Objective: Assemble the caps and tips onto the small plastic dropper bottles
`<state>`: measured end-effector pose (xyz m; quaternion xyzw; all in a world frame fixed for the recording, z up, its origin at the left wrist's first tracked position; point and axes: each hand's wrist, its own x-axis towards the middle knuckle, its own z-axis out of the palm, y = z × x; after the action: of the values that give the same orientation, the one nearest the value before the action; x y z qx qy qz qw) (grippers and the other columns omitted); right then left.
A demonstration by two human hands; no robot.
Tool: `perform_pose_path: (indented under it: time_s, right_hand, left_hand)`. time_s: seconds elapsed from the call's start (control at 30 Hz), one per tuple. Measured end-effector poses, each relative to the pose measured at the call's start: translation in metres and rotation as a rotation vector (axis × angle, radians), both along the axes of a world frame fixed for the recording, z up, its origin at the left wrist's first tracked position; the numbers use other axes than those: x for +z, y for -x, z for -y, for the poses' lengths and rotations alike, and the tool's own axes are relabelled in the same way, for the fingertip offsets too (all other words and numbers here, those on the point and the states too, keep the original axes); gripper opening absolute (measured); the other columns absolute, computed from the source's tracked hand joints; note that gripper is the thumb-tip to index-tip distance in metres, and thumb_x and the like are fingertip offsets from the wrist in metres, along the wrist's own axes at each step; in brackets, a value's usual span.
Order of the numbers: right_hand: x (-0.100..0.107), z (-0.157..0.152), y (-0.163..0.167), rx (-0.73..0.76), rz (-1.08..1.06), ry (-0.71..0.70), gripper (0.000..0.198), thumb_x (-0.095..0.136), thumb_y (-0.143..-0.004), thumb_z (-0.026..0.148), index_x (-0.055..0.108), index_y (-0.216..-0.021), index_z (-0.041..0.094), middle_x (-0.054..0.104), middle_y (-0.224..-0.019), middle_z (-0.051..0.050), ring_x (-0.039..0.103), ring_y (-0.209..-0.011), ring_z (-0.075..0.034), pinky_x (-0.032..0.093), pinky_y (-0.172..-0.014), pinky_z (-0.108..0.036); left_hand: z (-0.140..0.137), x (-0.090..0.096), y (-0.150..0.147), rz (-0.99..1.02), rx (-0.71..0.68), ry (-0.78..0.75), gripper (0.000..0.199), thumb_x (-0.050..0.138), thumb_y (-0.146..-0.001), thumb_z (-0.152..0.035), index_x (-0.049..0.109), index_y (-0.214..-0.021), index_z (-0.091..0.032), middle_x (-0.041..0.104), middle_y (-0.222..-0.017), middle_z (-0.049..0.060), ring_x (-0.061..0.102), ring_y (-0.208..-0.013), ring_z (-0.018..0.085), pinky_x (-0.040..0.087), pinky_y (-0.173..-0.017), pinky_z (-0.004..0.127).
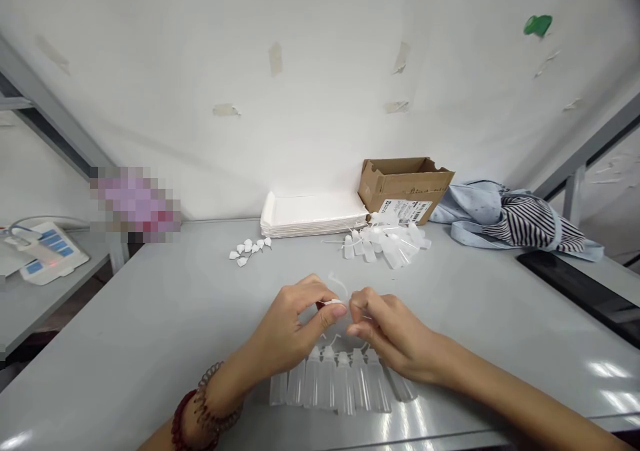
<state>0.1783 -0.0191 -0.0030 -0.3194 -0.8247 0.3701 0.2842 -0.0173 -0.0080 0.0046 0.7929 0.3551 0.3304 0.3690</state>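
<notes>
My left hand (300,317) pinches a small white piece (333,301) between thumb and fingertips, above the grey table. Close beside it, my right hand (395,331) is closed, thumb against curled fingers; whatever is in that pinch is too small or hidden to name. Below both hands lies a row of clear plastic bottles (345,387) with thin, white spout-like tops, partly covered by my hands. A thin translucent strip (339,283) shows just beyond my fingertips. Farther left lie several small white pieces with dark thin tails (247,247).
At the back are a stack of white trays or envelopes (315,214), an open cardboard box (407,187) and a pile of translucent plastic parts (387,241). Blue and striped cloth (520,217) and a black flat object (580,291) lie right. A white device (50,251) sits far left.
</notes>
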Motion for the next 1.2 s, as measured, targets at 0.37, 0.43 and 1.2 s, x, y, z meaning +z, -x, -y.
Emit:
perform_pose_path:
  time_s: [0.37,0.43,1.2]
  right_hand:
    - [0.012,-0.027,-0.024,-0.11,-0.391,0.355,0.02,0.049,-0.091,0.039,0.039,-0.085,0.023,0.041,-0.062,0.006,0.039,-0.052,-0.01,0.036,-0.049,-0.022]
    - [0.017,-0.041,-0.044,-0.469,-0.305,-0.113,0.016,0.05,-0.09,0.037,0.042,-0.085,0.023,0.049,-0.072,0.002,0.045,-0.061,-0.013,0.037,-0.053,-0.024]
    - [-0.013,-0.111,-0.127,-1.107,0.464,-0.249,0.025,0.047,-0.083,0.03,0.067,-0.082,0.015,0.071,-0.074,-0.011,0.064,-0.07,-0.026,0.044,-0.068,-0.036]
  left_hand:
    - [-0.008,-0.003,0.005,-0.014,0.243,-0.13,0.024,0.043,-0.093,-0.032,0.059,-0.081,-0.019,0.062,-0.081,0.003,0.054,-0.078,0.016,0.043,-0.069,0.027]
    - [-0.011,-0.002,0.009,-0.031,0.333,-0.074,0.027,0.038,-0.095,-0.036,0.059,-0.087,-0.02,0.064,-0.087,0.002,0.056,-0.08,0.015,0.043,-0.07,0.026]
    - [-0.041,-0.007,0.039,-0.222,0.68,-0.145,0.023,0.046,-0.086,-0.036,0.061,-0.089,-0.019,0.069,-0.086,0.003,0.061,-0.08,0.019,0.047,-0.069,0.029]
